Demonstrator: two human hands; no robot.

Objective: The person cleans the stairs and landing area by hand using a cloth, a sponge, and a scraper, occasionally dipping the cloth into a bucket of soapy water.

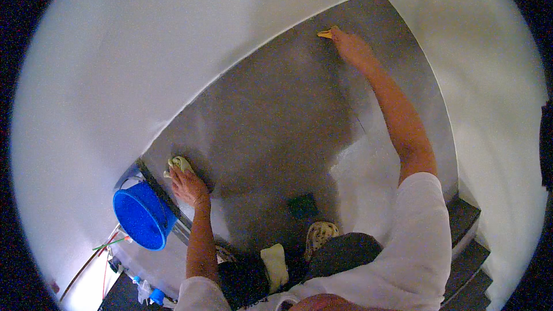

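My left hand (188, 188) presses a pale yellow-green cloth or sponge (180, 164) onto the dark floor tiles of a stair landing (268, 112), near the landing's left edge. Reaching far forward, my right hand (352, 49) grips a small yellow-orange thing (325, 34), perhaps a scraper or sponge, against the floor close to the far corner. A dark green square pad (303, 206) lies on the tiles by my patterned shoe (322, 234). Over my dark trousers rests a pale cloth or sponge (275, 266).
A blue plastic bucket (140, 216) stands past the landing's left edge, beside a metal-looking rail. Dark steps (468, 263) descend at the lower right. White walls (142, 52) bound the landing. Plastic bottles (144, 289) and thin rods (84, 268) are at the lower left.
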